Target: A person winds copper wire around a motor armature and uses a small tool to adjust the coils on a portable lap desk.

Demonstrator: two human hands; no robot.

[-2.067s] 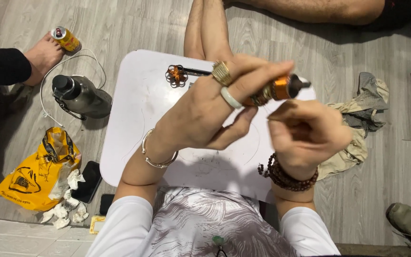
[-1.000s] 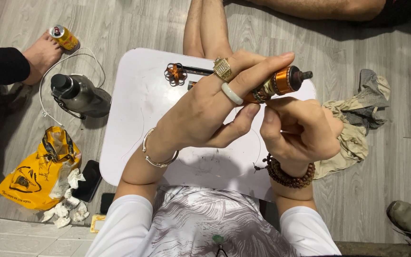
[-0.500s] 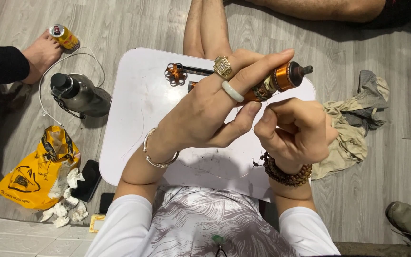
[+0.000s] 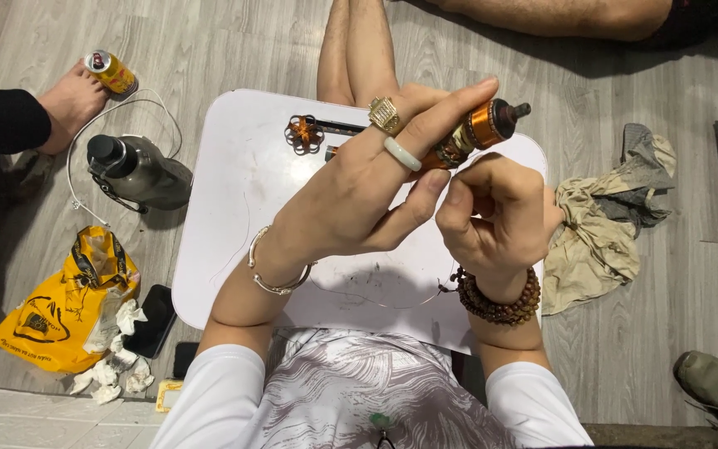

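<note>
Copper-wound motor rotor (image 4: 474,133) in my grip.
I see it tilted above the white counter (image 4: 234,208), dark shaft end pointing up-right, orange windings gleaming, commutator end hidden.

The table (image 4: 234,208) is white. The motor rotor (image 4: 475,133) shows copper-orange windings. The bag (image 4: 51,316) is yellow with black markings, the bottle (image 4: 139,172) dark grey, the floor (image 4: 234,50) grey wood-grain, the rag (image 4: 600,224) beige and grey.
</note>
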